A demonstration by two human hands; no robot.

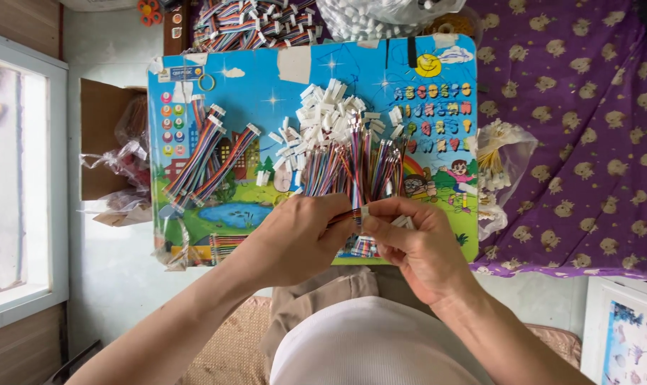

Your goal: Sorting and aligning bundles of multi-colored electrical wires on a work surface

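Observation:
My left hand (295,239) and my right hand (416,246) meet over the near edge of a colourful picture board (266,78). Between their fingertips sits a short multicoloured ribbon cable (350,215) with a small white plug connector (365,212) at its end. My left hand pinches the cable; my right hand pinches the connector and holds a few more white connectors (402,222) in its palm. Just beyond the hands lies a heap of loose white connectors (323,117) and a bunch of coloured cables (352,164). Finished cables with plugs (209,153) lie at the board's left.
A purple patterned cloth (587,142) covers the surface at the right, with a clear bag of parts (498,164) on it. More cable bundles (252,25) and a bag of white pieces (373,18) lie beyond the board. A cardboard box (106,135) stands left.

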